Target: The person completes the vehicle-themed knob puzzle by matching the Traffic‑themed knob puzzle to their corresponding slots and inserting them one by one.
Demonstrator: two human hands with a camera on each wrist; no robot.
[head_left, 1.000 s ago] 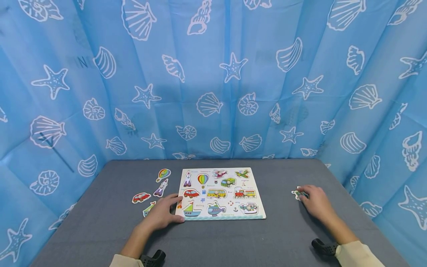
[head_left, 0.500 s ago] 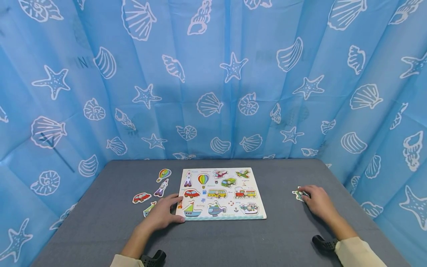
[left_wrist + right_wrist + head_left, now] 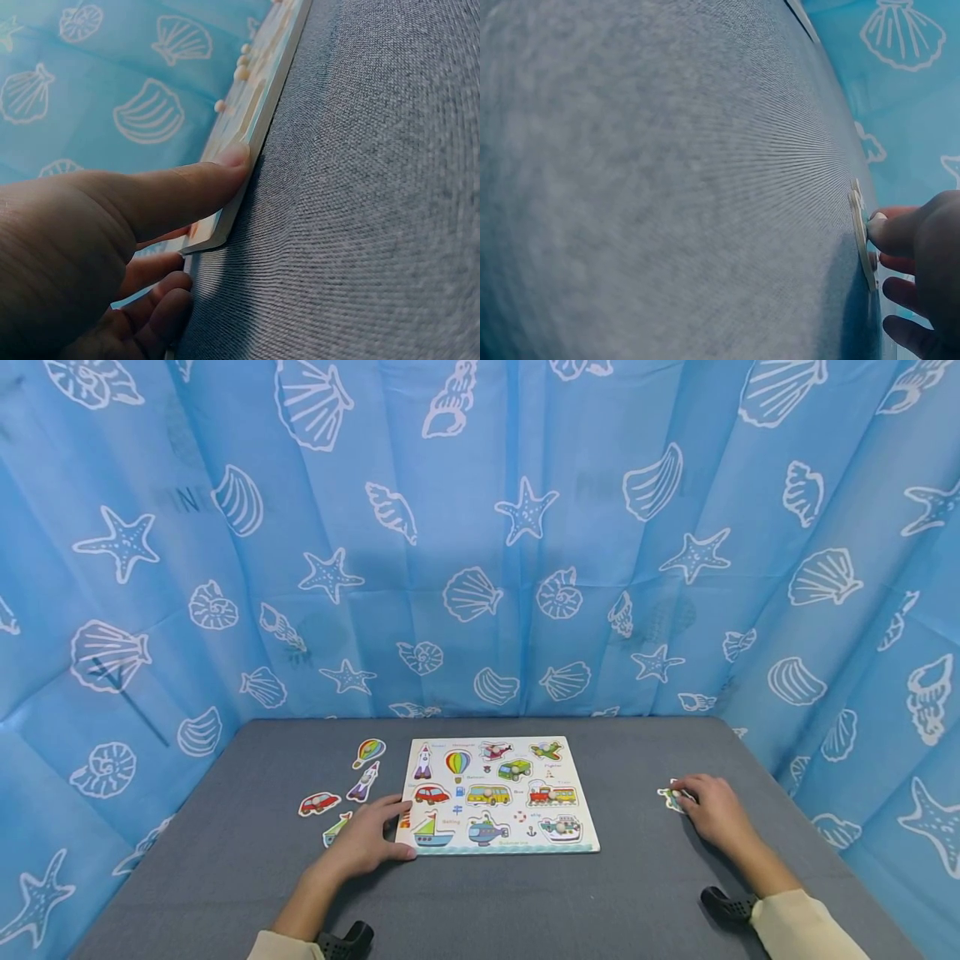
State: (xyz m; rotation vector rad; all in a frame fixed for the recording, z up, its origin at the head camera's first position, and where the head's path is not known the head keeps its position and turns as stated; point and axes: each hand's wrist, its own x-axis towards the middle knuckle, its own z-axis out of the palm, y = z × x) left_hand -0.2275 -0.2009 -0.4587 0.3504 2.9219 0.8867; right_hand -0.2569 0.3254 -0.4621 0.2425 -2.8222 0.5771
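The puzzle piece [image 3: 667, 798], pinched by the right hand [image 3: 712, 812] well right of the board [image 3: 559, 770], could be dropped if held shallowly, and the board, gripped at a corner by the left hand [image 3: 365, 837], could be skewed by a tug

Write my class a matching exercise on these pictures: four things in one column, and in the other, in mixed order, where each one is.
Things:
1. left hand
2. right hand
3. loose balloon piece
4. loose red car piece

Places, as the head view shows them:
A. farthest left of the loose pieces
B. at a small loose piece to the right of the puzzle board
C. highest in the picture of the loose pieces
D. at the left edge of the puzzle board

Right pairs: 1-D, 2-B, 3-C, 4-A.
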